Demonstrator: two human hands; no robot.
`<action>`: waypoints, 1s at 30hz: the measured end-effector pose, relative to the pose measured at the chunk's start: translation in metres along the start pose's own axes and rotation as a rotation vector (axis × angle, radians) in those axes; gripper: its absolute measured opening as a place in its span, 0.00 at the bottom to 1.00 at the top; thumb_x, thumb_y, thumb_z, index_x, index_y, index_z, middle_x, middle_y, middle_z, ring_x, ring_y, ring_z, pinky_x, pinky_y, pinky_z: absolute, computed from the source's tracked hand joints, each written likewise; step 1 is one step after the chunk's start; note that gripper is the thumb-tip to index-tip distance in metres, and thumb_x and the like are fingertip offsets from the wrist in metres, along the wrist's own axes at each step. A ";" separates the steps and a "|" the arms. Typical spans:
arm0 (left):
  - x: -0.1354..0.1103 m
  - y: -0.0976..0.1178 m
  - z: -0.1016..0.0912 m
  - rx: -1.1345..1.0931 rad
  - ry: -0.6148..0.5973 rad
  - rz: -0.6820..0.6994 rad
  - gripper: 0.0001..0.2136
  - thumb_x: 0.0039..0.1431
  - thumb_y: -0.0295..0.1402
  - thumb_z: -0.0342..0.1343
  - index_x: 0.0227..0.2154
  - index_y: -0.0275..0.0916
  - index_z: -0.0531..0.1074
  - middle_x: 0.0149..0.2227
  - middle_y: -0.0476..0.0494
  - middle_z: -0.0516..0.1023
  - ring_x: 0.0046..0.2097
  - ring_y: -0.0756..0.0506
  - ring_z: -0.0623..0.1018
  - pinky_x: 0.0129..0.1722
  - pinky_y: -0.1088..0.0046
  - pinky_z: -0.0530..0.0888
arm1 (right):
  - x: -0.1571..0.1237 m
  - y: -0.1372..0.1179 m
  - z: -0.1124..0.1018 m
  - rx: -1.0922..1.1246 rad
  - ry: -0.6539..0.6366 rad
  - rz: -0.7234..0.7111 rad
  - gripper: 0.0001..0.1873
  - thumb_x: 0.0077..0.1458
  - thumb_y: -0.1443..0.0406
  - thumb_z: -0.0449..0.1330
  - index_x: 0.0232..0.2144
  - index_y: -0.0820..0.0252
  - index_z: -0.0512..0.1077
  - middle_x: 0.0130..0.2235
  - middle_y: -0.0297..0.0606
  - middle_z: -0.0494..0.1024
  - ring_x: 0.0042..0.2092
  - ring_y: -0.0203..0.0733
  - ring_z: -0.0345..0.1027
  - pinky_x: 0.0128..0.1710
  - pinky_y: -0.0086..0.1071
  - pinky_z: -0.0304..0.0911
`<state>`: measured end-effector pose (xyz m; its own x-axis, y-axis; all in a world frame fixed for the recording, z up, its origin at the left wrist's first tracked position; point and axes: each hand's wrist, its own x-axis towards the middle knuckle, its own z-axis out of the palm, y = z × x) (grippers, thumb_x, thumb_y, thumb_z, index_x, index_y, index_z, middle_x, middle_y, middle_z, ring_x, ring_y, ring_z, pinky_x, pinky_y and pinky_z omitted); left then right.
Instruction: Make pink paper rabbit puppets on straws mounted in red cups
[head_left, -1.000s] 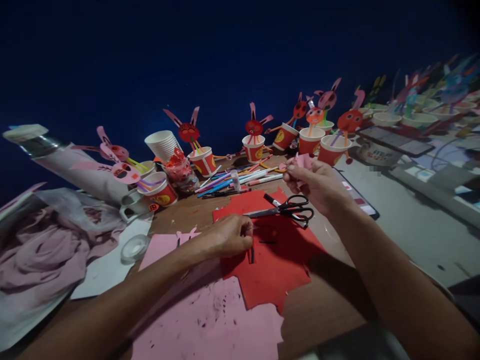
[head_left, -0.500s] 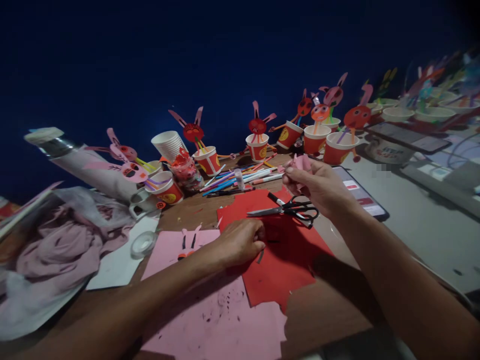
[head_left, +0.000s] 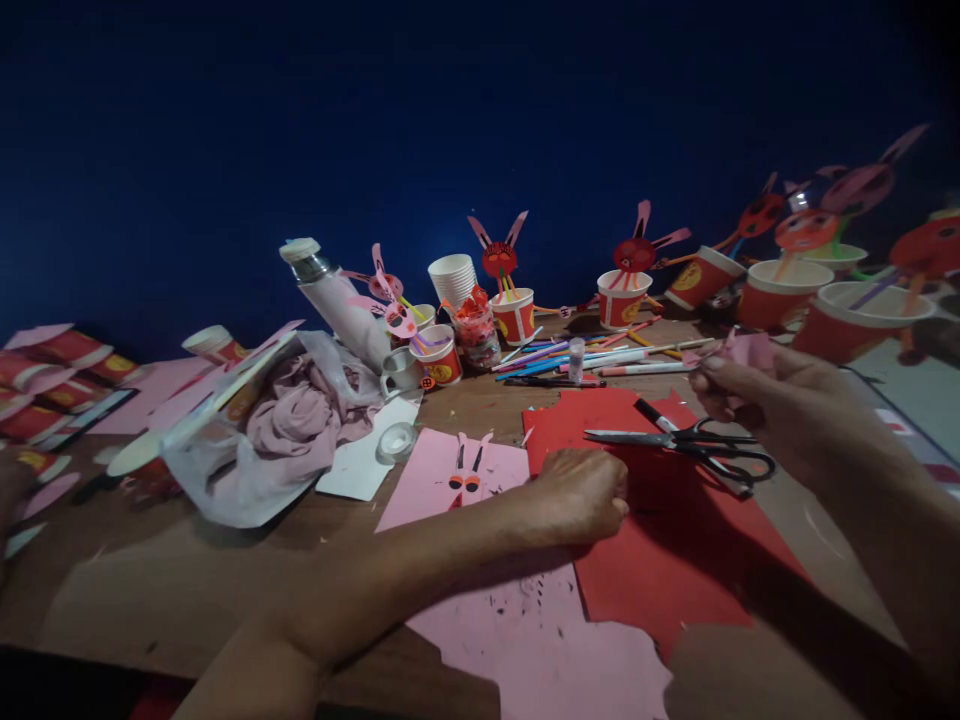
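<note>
My left hand (head_left: 581, 495) rests on the red paper sheet (head_left: 675, 560) with its fingers curled closed; what they hold, if anything, is hidden. Up at the right, my right hand (head_left: 780, 395) pinches a small pink paper piece (head_left: 750, 350) between thumb and fingers. Below that hand, black-handled scissors (head_left: 679, 440) lie on the red sheet, their blades pointing left, across a black-and-white marker (head_left: 654, 414). A pink paper sheet (head_left: 540, 650) lies under my left forearm. On it are a pair of orange-and-black paper eyes (head_left: 465, 484) and narrow pink ears with black strips.
Behind the sheets lie several coloured pens (head_left: 555, 358) and a small clear tube (head_left: 576, 360). Rabbit-figure cups (head_left: 624, 300) line the back. To the left are a tape roll (head_left: 396, 442), a bag with cloth (head_left: 296, 420), a leaning flask (head_left: 337, 310) and stacked red cups (head_left: 60, 360).
The view has swung left, so everything appears farther right and the stacked red cups show at the left. Both hands keep nearly the same places over the papers.
</note>
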<state>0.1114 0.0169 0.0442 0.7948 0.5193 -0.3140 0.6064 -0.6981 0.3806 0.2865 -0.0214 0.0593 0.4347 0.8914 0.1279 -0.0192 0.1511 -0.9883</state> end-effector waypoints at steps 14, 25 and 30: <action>-0.012 0.006 -0.004 -0.084 -0.008 0.006 0.07 0.46 0.26 0.46 0.23 0.39 0.68 0.26 0.46 0.74 0.26 0.49 0.69 0.21 0.75 0.58 | 0.002 0.006 -0.003 -0.060 0.018 0.016 0.16 0.41 0.62 0.64 0.14 0.58 0.60 0.20 0.31 0.64 0.23 0.32 0.58 0.21 0.31 0.49; -0.024 -0.016 -0.028 -0.513 0.061 -0.096 0.03 0.44 0.25 0.51 0.21 0.36 0.68 0.21 0.51 0.71 0.25 0.52 0.69 0.23 0.78 0.63 | -0.002 0.001 0.005 -0.154 -0.020 0.013 0.10 0.43 0.60 0.62 0.20 0.60 0.69 0.22 0.33 0.68 0.22 0.31 0.57 0.21 0.28 0.49; -0.030 -0.058 -0.067 -0.638 0.275 -0.206 0.03 0.49 0.27 0.51 0.23 0.36 0.65 0.16 0.56 0.62 0.17 0.56 0.61 0.18 0.80 0.59 | -0.005 -0.001 0.010 -0.149 -0.055 0.053 0.11 0.42 0.58 0.62 0.21 0.60 0.69 0.22 0.33 0.69 0.21 0.31 0.57 0.19 0.27 0.50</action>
<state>0.0540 0.0748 0.0894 0.5888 0.7731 -0.2359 0.5723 -0.1928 0.7970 0.2757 -0.0214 0.0602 0.3867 0.9191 0.0756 0.0944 0.0421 -0.9946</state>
